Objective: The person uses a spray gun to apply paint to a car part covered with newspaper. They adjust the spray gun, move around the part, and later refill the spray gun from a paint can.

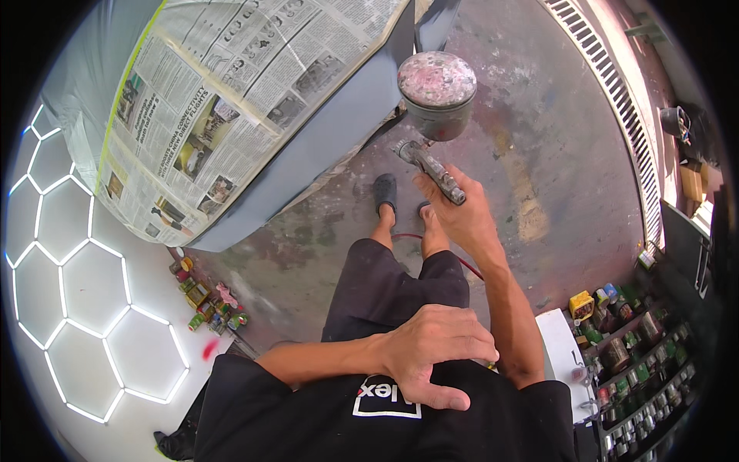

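Observation:
My right hand (469, 215) is closed round the grip of a paint-spattered spray gun (433, 171), held upright in front of me. On the gun sits a round paint cup (437, 100), its lid blotched pink and white. The gun's front end points left, close to a smooth grey panel (308, 162). Newspaper (208, 123) and masking tape cover the surface above that panel. Across my belly lies my left hand (435, 346), back upward, thumb and fingers apart, near my right forearm. Nothing shows in it, though its palm is hidden.
A red hose (468, 268) runs behind my legs over the stained floor (346, 254). Paint cans (204, 304) stand in a cluster at left, and more cans fill a rack (639, 377) at lower right. A slotted drain grate (616, 92) curves along the right.

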Motion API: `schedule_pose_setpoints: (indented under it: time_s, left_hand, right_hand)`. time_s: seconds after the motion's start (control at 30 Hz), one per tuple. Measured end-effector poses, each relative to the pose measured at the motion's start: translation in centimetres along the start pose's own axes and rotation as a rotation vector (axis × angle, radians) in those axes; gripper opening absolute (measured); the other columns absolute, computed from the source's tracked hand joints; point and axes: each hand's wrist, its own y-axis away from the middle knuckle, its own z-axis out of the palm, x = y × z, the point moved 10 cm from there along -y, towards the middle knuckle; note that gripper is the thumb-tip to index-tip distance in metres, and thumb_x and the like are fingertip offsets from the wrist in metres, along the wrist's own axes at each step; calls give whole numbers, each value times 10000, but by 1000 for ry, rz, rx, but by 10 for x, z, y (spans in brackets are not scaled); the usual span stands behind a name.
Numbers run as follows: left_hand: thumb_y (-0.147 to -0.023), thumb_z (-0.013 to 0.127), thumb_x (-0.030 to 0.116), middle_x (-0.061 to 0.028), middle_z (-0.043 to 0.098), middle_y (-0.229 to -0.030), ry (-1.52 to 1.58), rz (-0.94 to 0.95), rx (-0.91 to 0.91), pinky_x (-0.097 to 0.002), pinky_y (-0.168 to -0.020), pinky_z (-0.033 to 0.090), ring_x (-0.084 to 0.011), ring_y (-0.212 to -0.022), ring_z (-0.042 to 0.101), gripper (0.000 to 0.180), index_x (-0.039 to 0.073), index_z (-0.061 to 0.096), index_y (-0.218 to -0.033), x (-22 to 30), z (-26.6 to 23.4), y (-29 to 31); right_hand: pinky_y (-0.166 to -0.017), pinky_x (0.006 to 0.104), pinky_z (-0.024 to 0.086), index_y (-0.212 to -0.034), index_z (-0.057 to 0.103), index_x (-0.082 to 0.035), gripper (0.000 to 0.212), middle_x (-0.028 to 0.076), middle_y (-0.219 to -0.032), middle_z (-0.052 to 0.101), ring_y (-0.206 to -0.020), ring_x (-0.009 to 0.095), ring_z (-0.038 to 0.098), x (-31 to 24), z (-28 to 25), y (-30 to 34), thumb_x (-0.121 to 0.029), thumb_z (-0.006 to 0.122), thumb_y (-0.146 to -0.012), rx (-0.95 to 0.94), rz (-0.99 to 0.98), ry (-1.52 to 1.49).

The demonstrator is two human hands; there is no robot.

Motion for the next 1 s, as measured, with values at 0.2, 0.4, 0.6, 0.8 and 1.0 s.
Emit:
schedule_pose_setpoints:
  time_s: [0.2, 0.4, 0.6, 0.8, 1.0]
  left_hand:
    - [-960, 840, 536, -183, 806, -1170, -17, 32, 39, -422, -754, 593, -343, -897, 755, 637, -28, 782, -1251, 28, -46, 32]
    - [-960, 846, 529, -183, 805, -1163, -43, 98, 46, -415, -743, 591, -336, -883, 751, 631, -33, 781, -1240, 60, -74, 56]
    - [-969, 847, 532, -182, 804, -1140, -34, 156, 71, -414, -722, 586, -333, -863, 749, 627, -39, 776, -1220, 78, -96, 71]
    - [-967, 846, 537, -187, 805, -1134, -39, 177, 78, -412, -710, 585, -332, -834, 742, 634, -39, 777, -1225, 90, -113, 86]
    - [-967, 842, 529, -189, 804, -1130, -11, 177, 86, -406, -705, 583, -329, -835, 741, 622, -30, 783, -1234, 94, -122, 95]
  right_hand:
    - [-689, 403, 513, -1169, 784, 15, 394, 134, -767, 662, -725, 196, 565, -23, 25, -1, -364, 848, -1086, 248, -7, 81]
    - [-690, 413, 506, -1136, 779, 11, 399, 124, -785, 667, -733, 188, 561, -42, 80, 8, -383, 833, -1096, 173, 3, 65]
    - [-722, 412, 513, -1119, 767, 17, 451, 108, -790, 667, -750, 199, 550, -45, 133, 17, -431, 819, -1102, -49, 75, 91]
    - [-698, 394, 501, -1097, 779, 9, 469, 67, -782, 628, -743, 168, 539, -65, 122, 0, -459, 802, -1110, 118, -13, 113]
    - [-674, 356, 482, -1142, 798, -1, 467, 15, -796, 619, -749, 124, 541, -76, 92, -7, -468, 792, -1119, 243, 27, 99]
